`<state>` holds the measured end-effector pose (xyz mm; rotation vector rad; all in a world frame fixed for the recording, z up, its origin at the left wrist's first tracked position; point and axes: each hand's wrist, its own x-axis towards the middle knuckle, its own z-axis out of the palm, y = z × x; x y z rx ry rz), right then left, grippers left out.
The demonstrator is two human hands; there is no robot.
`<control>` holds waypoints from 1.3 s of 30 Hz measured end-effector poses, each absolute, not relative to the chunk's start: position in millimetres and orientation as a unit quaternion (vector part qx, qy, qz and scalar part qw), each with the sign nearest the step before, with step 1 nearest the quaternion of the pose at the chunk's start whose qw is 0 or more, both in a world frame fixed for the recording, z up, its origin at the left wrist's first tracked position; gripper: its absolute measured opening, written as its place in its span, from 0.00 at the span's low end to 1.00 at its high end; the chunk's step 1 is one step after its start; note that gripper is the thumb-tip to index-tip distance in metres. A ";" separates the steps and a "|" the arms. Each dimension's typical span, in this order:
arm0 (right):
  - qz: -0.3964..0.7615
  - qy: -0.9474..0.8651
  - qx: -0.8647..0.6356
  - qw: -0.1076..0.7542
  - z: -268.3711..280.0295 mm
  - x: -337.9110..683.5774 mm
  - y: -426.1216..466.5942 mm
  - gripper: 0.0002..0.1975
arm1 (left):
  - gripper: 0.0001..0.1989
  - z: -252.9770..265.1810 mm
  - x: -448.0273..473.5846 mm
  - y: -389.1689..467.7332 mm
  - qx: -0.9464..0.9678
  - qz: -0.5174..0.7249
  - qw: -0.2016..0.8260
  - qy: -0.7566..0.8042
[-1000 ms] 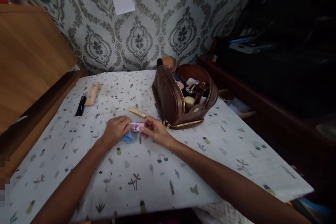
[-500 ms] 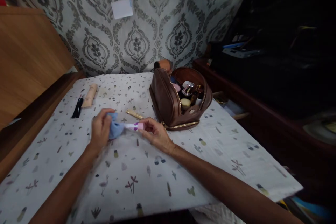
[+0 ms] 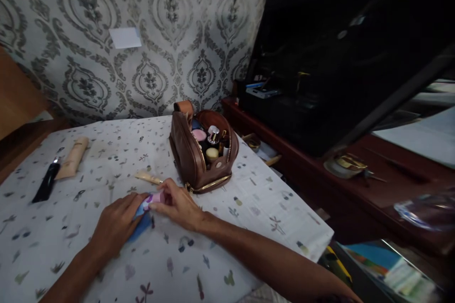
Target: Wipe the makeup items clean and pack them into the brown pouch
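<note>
A blue cloth (image 3: 140, 228) is bunched in my left hand (image 3: 119, 222), whose fingers wrap it round one end of a small white and purple tube (image 3: 148, 201). My right hand (image 3: 180, 206) pinches the tube's pink end. Just beyond my hands lies a slim cream-gold tube (image 3: 148, 178) on the tablecloth. Close behind my right hand stands an unzipped brown makeup bag (image 3: 190, 151), packed with several jars and bottles, among them a silver-capped bottle (image 3: 213, 135) and a jar with a pale yellow lid (image 3: 212, 154).
At the left of the patterned tablecloth (image 3: 170, 270) lie a beige tube (image 3: 73, 158) and a black tube (image 3: 47, 181). To the right, a dark red cabinet (image 3: 298, 170) carries a large black screen (image 3: 320, 57). A patterned wall (image 3: 170, 57) rises behind.
The view has turned to the right, so everything sits further left. My left hand has slid the cloth up over the tube, closer to my right hand, which still holds the pink end.
</note>
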<state>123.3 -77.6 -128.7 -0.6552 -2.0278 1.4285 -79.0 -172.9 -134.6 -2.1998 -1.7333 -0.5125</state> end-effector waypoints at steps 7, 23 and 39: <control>0.462 -0.810 -0.233 0.276 -128.0 129.1 -75.4 0.11 | 0.20 -137.0 -79.6 -167.7 -0.788 -0.201 0.232 -0.533; 0.433 -0.823 -0.244 0.274 -131.4 128.1 -75.1 0.16 | 0.18 -145.0 -88.8 -169.0 -0.803 -0.221 0.280 -0.478; 0.399 -0.827 -0.229 0.322 -134.7 124.4 -74.3 0.15 | 0.18 -133.5 -101.1 -163.9 -0.821 -0.232 0.260 -0.453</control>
